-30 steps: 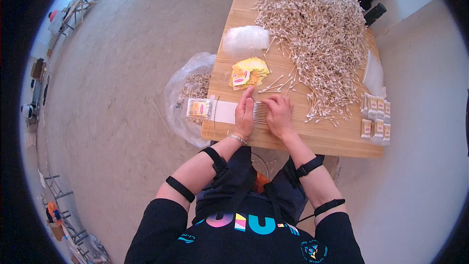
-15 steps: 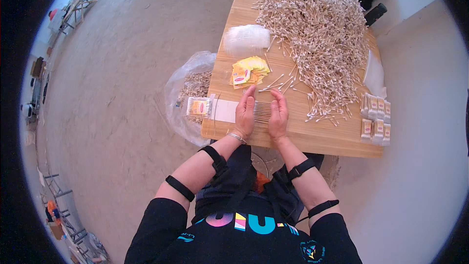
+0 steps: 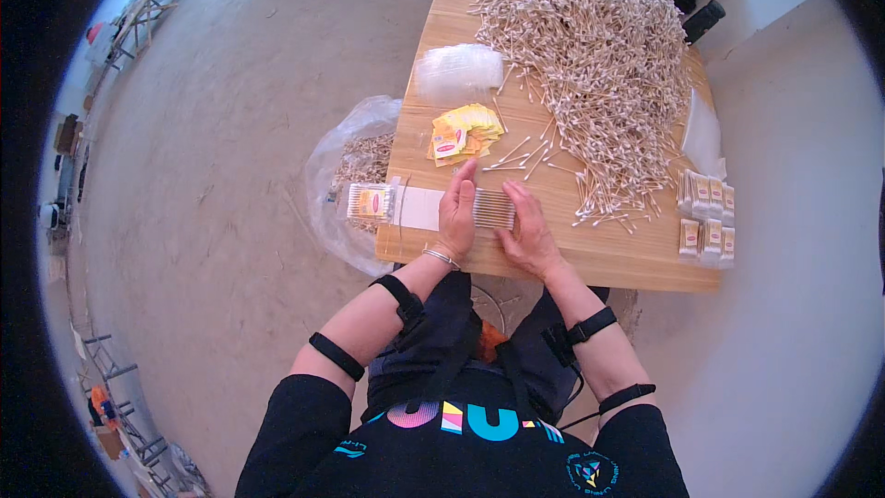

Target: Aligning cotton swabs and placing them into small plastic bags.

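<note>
Left hand [image 3: 457, 217]: flat, fingers straight and together, set on edge like a fence; not closed around anything. Right hand [image 3: 533, 235]: loosely cupped, thumb well apart from the fingers, at the right ends of the swab row [image 3: 493, 208]. The row is flanked rather than clenched; how hard the palms press, I cannot tell.

The row lies on the wooden table [image 3: 599, 258] near its front edge, sticks running left to right, side by side. Probably the two hands serve as end stops, keeping tips level.

Just left of the left hand, a white strip [image 3: 420, 208]; beyond it a filled packet [image 3: 370, 202] juts past the table's left edge, above a clear bag [image 3: 320, 166] of swabs. Its support is unclear.

Farther back: yellow cards [image 3: 463, 136], then clear sleeves [image 3: 458, 74], both stacked seemingly for easy reach. Loose swabs [image 3: 523, 155] trail from the big heap [image 3: 585, 65]. Small packets [image 3: 708, 212] sit grouped at the right edge, apparently kept clear of the heap.
</note>
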A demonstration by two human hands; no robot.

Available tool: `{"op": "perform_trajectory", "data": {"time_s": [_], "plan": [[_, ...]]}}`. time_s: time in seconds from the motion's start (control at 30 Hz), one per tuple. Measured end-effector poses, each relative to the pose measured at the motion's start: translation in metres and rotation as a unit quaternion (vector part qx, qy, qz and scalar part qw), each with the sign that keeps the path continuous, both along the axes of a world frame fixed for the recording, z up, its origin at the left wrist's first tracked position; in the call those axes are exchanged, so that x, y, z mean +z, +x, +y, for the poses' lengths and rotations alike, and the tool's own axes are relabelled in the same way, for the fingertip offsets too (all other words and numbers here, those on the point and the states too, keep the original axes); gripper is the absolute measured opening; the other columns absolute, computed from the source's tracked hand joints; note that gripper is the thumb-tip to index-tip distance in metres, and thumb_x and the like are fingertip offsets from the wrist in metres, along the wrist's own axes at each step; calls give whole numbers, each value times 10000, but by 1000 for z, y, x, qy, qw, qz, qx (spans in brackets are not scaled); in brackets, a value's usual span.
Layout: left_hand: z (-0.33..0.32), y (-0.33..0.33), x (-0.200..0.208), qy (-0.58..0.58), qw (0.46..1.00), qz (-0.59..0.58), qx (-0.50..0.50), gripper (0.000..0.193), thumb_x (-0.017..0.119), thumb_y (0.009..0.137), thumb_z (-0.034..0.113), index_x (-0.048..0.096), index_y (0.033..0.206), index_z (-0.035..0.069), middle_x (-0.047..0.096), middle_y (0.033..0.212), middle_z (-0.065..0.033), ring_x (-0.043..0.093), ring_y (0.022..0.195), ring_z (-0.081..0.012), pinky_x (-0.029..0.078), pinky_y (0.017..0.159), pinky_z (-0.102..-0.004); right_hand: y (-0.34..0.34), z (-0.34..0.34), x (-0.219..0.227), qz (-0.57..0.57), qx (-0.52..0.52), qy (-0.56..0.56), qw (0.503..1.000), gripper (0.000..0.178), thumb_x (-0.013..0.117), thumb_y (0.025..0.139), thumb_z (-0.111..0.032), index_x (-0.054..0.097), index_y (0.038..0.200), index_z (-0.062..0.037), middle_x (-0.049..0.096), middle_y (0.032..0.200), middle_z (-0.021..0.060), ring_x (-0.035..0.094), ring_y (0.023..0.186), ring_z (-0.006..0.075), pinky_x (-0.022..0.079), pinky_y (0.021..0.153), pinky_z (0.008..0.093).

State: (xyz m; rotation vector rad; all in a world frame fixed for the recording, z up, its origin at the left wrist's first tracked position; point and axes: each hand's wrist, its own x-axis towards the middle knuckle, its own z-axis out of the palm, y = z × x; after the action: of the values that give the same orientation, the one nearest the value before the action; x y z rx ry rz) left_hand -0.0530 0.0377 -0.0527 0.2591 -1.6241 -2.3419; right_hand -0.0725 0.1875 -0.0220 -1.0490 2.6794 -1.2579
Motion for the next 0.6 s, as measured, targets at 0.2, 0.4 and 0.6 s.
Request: {"op": "perform_trajectory", "data": {"time_s": [0.2,0.4,0.6], "plan": [[-2,1,-1,-8,1000,1,8,482,388,995,304,405,1337,-35,469,1337,-139,426,1243,-197,315,1035,-289,3,-6,-1,-14,-16,-21,1000,702,656,675,28,372,1316,-5,416,1316,213,369,1268,360,307,1069,402],[1,1,2,-3,1000,-8,6,477,384,996,301,402,1340,-29,472,1332,-145,427,1241,-202,315,1034,-290,-6,-8,-18,-84,-144,-170,971,536,559,786,-59,405,1292,27,409,1344,212,376,1271,334,281,1077,392],[-2,2,4,-29,999,-12,9,491,376,994,322,404,1338,-27,477,1325,-154,433,1238,-214,311,1036,-294,1,-35,-21,-169,-164,-267,935,474,424,899,-113,352,1334,62,348,1411,182,289,1344,283,190,1111,352]]}}
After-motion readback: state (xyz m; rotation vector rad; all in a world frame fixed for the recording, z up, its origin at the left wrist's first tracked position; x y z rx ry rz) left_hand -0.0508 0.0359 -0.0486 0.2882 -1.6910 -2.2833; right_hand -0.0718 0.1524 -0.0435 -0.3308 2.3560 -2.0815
